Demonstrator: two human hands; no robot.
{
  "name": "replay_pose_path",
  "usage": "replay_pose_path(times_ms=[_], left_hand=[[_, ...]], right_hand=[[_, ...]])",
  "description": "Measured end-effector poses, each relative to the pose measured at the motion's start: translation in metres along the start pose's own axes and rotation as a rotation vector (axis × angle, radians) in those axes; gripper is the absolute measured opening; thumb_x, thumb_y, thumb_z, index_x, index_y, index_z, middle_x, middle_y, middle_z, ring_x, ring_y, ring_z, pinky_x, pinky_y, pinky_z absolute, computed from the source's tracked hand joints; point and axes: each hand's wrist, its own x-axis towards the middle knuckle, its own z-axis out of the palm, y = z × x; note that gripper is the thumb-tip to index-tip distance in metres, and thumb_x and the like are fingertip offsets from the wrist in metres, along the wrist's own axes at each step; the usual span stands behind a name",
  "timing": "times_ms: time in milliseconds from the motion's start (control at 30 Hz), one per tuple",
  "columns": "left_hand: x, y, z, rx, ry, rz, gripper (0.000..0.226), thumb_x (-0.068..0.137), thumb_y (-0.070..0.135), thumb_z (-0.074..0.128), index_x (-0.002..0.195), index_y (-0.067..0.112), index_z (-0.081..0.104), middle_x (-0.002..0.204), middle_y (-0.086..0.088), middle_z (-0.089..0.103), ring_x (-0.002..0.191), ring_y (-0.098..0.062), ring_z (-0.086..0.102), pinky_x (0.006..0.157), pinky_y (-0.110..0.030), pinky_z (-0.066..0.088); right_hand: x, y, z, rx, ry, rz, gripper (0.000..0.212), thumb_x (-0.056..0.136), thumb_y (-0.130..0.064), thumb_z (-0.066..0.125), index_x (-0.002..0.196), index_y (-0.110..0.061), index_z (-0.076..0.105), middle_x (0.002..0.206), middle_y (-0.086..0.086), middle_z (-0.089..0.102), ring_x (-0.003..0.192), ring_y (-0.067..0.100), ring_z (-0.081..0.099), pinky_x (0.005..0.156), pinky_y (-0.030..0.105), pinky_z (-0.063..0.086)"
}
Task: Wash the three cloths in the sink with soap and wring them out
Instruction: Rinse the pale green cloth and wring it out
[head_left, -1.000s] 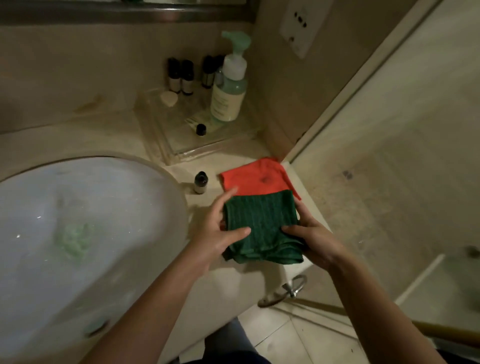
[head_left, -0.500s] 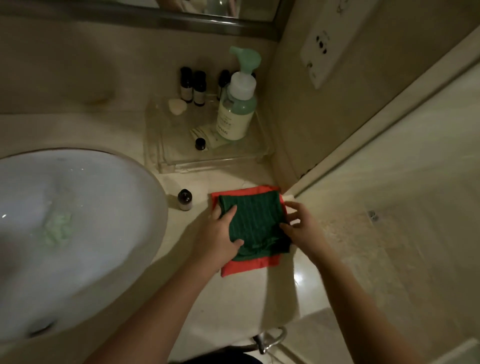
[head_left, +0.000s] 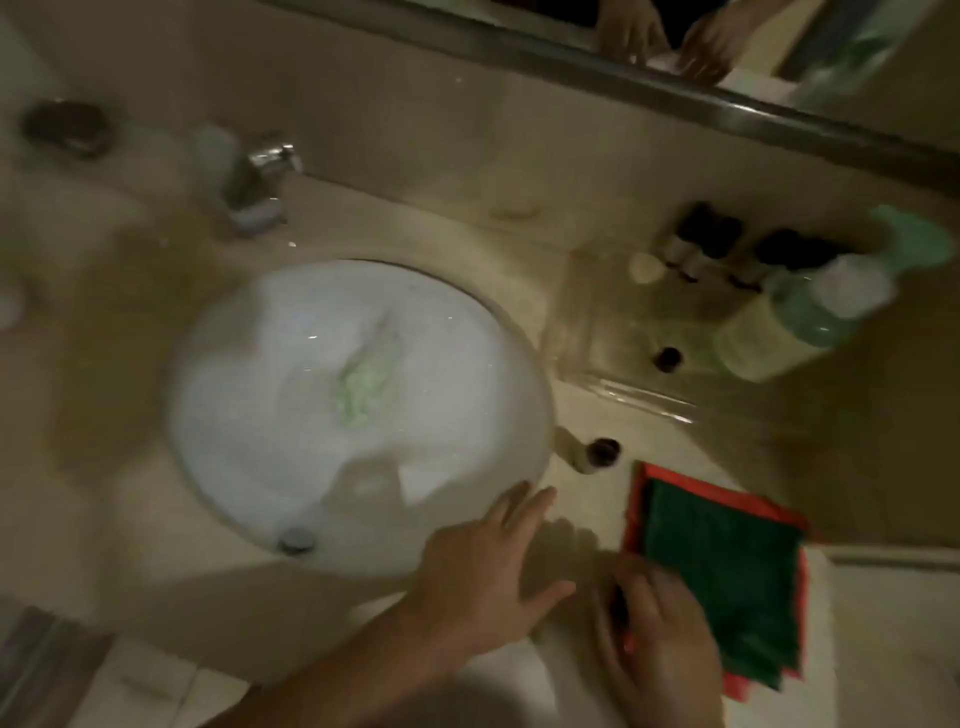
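Observation:
A folded green cloth lies on a red cloth on the counter, right of the sink. A pale cloth with a green soap smear sits inside the white basin. My left hand hovers with fingers spread over the basin's near right rim, holding nothing. My right hand rests at the left edge of the folded cloths, fingers fairly straight. The frame is blurred.
A tap stands behind the basin. A clear tray at the right holds a green pump soap bottle and small dark-capped bottles. One small bottle lies on the counter beside the basin. A mirror edge runs along the back.
The view has swung left, bringing the whole sink and tap into sight. My left hand has left the green cloth and moved toward the basin. The cloths stay stacked on the counter.

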Motion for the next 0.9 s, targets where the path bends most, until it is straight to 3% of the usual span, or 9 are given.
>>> replay_pose_path(times_ms=[67,167,267,400,500,600,700,833,900], left_hand=[[-0.003,-0.04,-0.018,-0.005,0.073,-0.086,0.08,0.087,0.07,0.039,0.151,0.04,0.003,0.161,0.013,0.01,0.133,-0.013,0.045,0.101,-0.033,0.043],[-0.002,-0.103,-0.047,-0.034,0.137,-0.211,0.075,0.09,0.065,0.041,0.152,0.035,0.012,0.159,0.01,0.021,0.135,-0.015,0.041,0.102,-0.031,0.04],[0.004,-0.157,-0.076,-0.042,0.164,-0.289,0.064,0.093,0.057,0.044,0.149,0.031,0.023,0.147,0.005,0.042,0.127,-0.019,0.05,0.098,-0.034,0.046],[0.012,-0.209,-0.103,-0.046,0.147,-0.29,0.052,0.095,0.049,0.044,0.143,0.034,0.034,0.13,0.006,0.056,0.114,-0.016,0.058,0.089,-0.03,0.046],[0.019,-0.241,-0.117,-0.048,0.111,-0.274,0.046,0.095,0.047,0.044,0.139,0.032,0.04,0.127,0.006,0.058,0.114,-0.016,0.057,0.092,-0.03,0.045],[0.028,-0.26,-0.125,-0.091,0.119,-0.253,0.042,0.096,0.045,0.046,0.136,0.031,0.046,0.127,0.005,0.059,0.113,-0.017,0.058,0.095,-0.032,0.045],[0.046,-0.267,-0.134,-0.174,0.184,-0.248,0.041,0.096,0.041,0.049,0.136,0.033,0.048,0.129,0.008,0.058,0.113,-0.015,0.057,0.096,-0.033,0.046],[0.086,-0.272,-0.154,-0.203,0.344,-0.101,0.05,0.092,0.026,0.058,0.14,0.022,0.046,0.145,-0.001,0.046,0.129,-0.021,0.047,0.1,-0.035,0.044],[0.108,-0.273,-0.166,-0.128,0.411,-0.079,0.056,0.093,0.027,0.057,0.144,0.014,0.04,0.151,-0.008,0.036,0.134,-0.025,0.04,0.099,-0.035,0.041]], right_hand=[[0.018,-0.041,0.02,0.108,-0.013,-0.098,0.04,0.096,-0.033,0.04,0.095,-0.01,0.073,0.095,0.007,0.071,0.079,0.023,0.063,0.07,0.029,0.048],[0.069,-0.099,0.065,0.223,-0.113,-0.038,0.031,0.088,-0.032,0.047,0.103,-0.017,0.069,0.096,0.0,0.07,0.084,0.016,0.064,0.068,0.025,0.05],[0.133,-0.151,0.122,0.281,-0.328,0.066,0.034,0.092,-0.028,0.054,0.123,-0.018,0.062,0.118,0.002,0.065,0.107,0.02,0.062,0.084,0.031,0.052],[0.214,-0.199,0.209,0.221,-0.654,0.158,0.064,0.093,-0.03,0.058,0.149,-0.017,0.03,0.15,0.009,0.036,0.134,0.026,0.039,0.105,0.036,0.038],[0.233,-0.206,0.264,-0.07,-0.773,0.275,0.089,0.088,-0.046,0.062,0.153,-0.015,0.011,0.156,0.017,0.021,0.139,0.033,0.029,0.108,0.039,0.034],[0.222,-0.205,0.284,-0.252,-0.622,0.388,0.093,0.079,-0.056,0.067,0.147,-0.006,0.027,0.139,0.019,0.046,0.123,0.033,0.048,0.097,0.039,0.04],[0.21,-0.201,0.274,-0.256,-0.606,0.437,0.072,0.085,-0.062,0.056,0.136,-0.011,0.043,0.123,0.007,0.061,0.111,0.024,0.06,0.091,0.033,0.04],[0.199,-0.19,0.254,0.026,-0.714,0.438,0.043,0.09,-0.048,0.059,0.126,-0.024,0.058,0.114,-0.002,0.069,0.103,0.019,0.066,0.084,0.024,0.046],[0.197,-0.19,0.245,0.266,-0.605,0.565,0.025,0.088,-0.035,0.066,0.107,-0.018,0.067,0.096,0.0,0.072,0.094,0.023,0.068,0.073,0.021,0.045]])
